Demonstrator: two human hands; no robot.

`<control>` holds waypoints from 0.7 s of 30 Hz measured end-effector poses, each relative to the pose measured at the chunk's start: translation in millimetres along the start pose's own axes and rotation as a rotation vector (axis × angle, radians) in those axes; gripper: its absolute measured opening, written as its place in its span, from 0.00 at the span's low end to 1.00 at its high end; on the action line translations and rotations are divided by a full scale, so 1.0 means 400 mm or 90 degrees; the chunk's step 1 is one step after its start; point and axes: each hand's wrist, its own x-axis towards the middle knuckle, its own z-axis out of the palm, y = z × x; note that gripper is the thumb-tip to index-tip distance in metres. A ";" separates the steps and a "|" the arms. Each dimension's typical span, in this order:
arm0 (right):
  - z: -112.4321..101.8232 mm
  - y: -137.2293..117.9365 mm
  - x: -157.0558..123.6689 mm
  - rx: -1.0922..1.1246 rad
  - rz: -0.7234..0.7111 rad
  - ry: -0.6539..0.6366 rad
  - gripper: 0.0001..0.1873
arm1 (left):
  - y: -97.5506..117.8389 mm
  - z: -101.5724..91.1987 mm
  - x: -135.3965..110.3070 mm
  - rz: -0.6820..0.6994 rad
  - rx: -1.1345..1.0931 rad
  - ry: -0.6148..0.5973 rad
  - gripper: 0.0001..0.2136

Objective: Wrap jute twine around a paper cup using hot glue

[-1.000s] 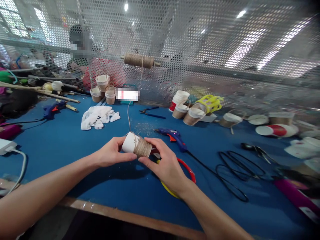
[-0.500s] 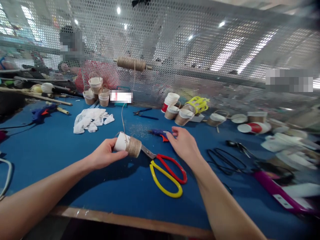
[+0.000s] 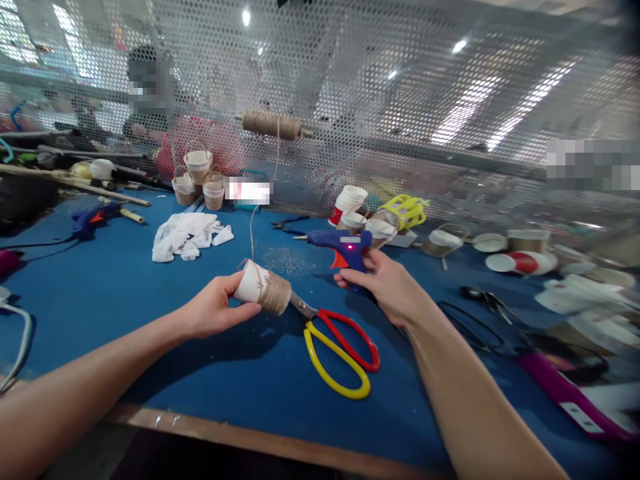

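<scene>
My left hand (image 3: pixel 213 310) grips a white paper cup (image 3: pixel 263 288) lying on its side, its lower half wrapped in brown twine. The twine runs up from the cup to a spool (image 3: pixel 273 124) mounted on the mesh screen. My right hand (image 3: pixel 387 283) is closed round the handle of a blue hot glue gun (image 3: pixel 340 245), lifted above the blue table (image 3: pixel 125 293) with its nozzle pointing left and a red light showing. Scissors with red and yellow handles (image 3: pixel 340 347) lie between my hands, blades under the cup.
Twine-wrapped cups (image 3: pixel 200 177) stand at the back left, more cups (image 3: pixel 360 217) and a yellow holder (image 3: pixel 407 210) at the back middle. A white cloth (image 3: pixel 187 235), pliers (image 3: pixel 290 223), a second glue gun (image 3: pixel 95 219) and black cable (image 3: pixel 475 327) lie about. A person sits behind the mesh.
My right hand left the cup, reached to the glue gun lying on the table, closed on it and lifted it. The left hand kept hold of the cup.
</scene>
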 end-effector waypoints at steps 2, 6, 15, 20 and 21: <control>-0.002 -0.024 -0.032 0.178 0.009 -0.110 0.12 | -0.001 -0.002 -0.001 0.018 0.017 -0.013 0.12; 0.019 -0.047 -0.089 0.218 -0.031 -0.176 0.14 | 0.002 -0.004 -0.001 0.026 0.047 -0.031 0.12; 0.041 -0.062 -0.169 0.116 -0.096 -0.153 0.10 | 0.008 0.003 0.000 -0.048 0.005 -0.046 0.12; 0.047 -0.055 -0.179 0.067 -0.125 -0.148 0.09 | 0.014 0.004 0.000 -0.070 -0.002 -0.048 0.13; 0.048 -0.055 -0.180 0.054 -0.129 -0.146 0.08 | 0.014 0.004 0.000 -0.070 0.000 -0.046 0.14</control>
